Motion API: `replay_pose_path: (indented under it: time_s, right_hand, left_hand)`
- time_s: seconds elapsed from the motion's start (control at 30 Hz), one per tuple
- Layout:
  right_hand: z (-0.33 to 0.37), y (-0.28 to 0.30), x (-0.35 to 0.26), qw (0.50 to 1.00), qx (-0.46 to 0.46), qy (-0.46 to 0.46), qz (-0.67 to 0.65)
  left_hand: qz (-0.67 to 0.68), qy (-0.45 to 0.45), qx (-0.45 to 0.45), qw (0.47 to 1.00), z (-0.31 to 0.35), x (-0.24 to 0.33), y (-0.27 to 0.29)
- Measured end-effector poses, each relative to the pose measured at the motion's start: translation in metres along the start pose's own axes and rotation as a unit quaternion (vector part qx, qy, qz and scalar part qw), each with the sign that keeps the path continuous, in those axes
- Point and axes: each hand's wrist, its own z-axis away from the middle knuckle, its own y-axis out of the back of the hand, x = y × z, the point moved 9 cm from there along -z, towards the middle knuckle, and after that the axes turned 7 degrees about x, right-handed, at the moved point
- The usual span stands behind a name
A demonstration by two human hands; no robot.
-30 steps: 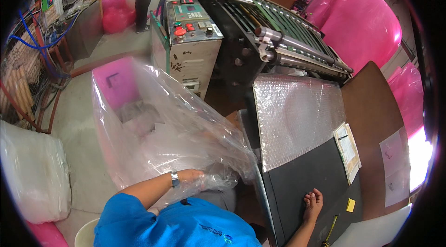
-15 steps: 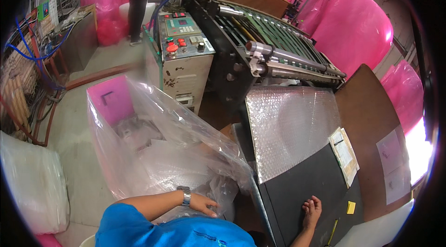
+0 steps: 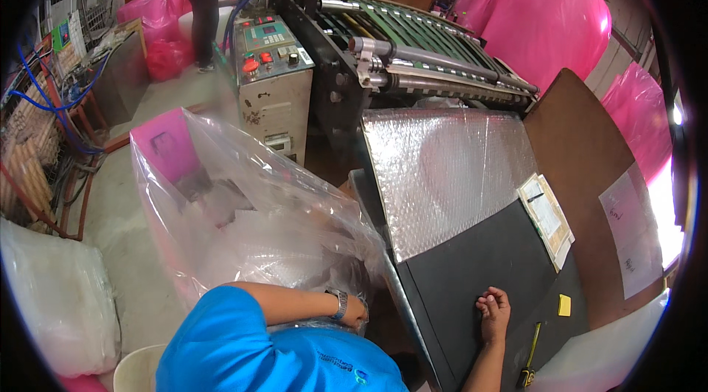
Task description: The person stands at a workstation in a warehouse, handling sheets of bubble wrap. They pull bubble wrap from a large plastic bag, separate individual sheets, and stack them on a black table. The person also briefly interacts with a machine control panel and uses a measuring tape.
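My left hand [image 3: 356, 312], below a metal-band watch [image 3: 338, 304], is bent down at the near edge of a large clear plastic bag [image 3: 295, 193]. Its fingers look curled, but their tips are hidden, and so is anything in them. Inside the bag lie clear bubble-wrap pieces [image 3: 273, 259], and a pink sheet [image 3: 165, 144] stands at its far end. My right hand [image 3: 494, 311] rests on the black tabletop [image 3: 457, 296] with its fingers curled in; nothing shows in it. A silvery bubble-wrap sheet [image 3: 450, 171] covers the table's far part.
Right of my right hand lie a clipboard with papers [image 3: 546, 219], a yellow note pad [image 3: 564, 306] and a tape measure [image 3: 528, 376]. Ahead stand a roller machine [image 3: 442, 67] and its control box [image 3: 273, 97]. Pink rolls [image 3: 546, 16] rise behind; a white wrapped bundle [image 3: 63, 296] is left.
My left hand has moved right and slightly up, from spread over the bag to bent down at its edge. My right hand's fingers have curled in more. The view has shifted slightly.
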Motion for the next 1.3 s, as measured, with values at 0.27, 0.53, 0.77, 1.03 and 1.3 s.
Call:
replay_pose_path:
  time_s: [0.27, 0.53, 0.77, 1.03, 1.3]
  right_hand:
    - [0.010, 0.007, -0.002, 1.000, -0.012, 0.004, 0.009]
    - [0.007, 0.008, 0.000, 1.000, -0.007, -0.001, 0.029]
    - [0.009, 0.011, -0.001, 0.999, 0.005, 0.000, 0.051]
    - [0.009, 0.011, 0.000, 0.999, 0.007, -0.004, 0.047]
    - [0.008, 0.010, 0.001, 0.999, 0.004, 0.001, 0.041]
  left_hand:
    - [0.014, 0.105, 0.129, 0.986, -0.011, -0.022, 0.008]
    - [0.046, 0.109, 0.169, 0.979, -0.007, -0.032, 0.012]
    - [0.064, 0.103, 0.173, 0.977, -0.008, -0.032, 0.013]
    - [0.076, 0.099, 0.180, 0.976, -0.006, -0.031, 0.016]
    - [0.069, 0.110, 0.176, 0.976, -0.005, -0.033, 0.019]
